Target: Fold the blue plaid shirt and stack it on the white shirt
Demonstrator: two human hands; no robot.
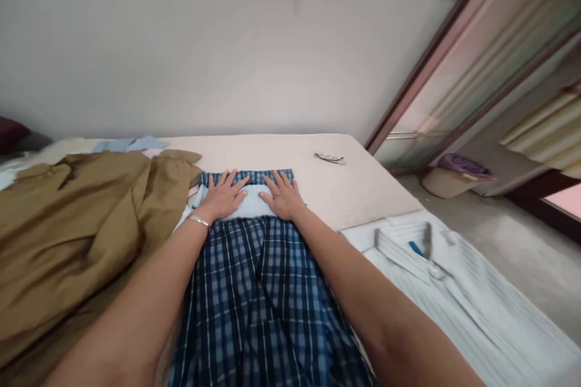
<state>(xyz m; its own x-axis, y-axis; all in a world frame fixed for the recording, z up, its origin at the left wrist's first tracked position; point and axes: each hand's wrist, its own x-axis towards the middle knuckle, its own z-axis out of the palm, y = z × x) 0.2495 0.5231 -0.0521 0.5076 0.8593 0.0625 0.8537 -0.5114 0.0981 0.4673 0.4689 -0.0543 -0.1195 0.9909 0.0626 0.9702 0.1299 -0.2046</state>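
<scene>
A dark blue checked garment (263, 272) lies lengthwise on the bed in front of me, its far end a checked band with a pale white-blue strip (249, 202) just below it. My left hand (223, 195) rests flat on the left side of this far end, fingers spread, a silvery bracelet on the wrist. On the right side my right hand (284, 195) presses down in the same way, fingers apart. Neither hand grips anything. My forearms cover parts of the garment's long edges.
A brown garment (100, 211) is spread on the left, with light blue cloth (129, 144) behind it. A white striped shirt (431, 272) lies on the right. Eyeglasses (330, 158) sit on the cream bed sheet (363, 187). A bin-like container (447, 181) stands on the floor.
</scene>
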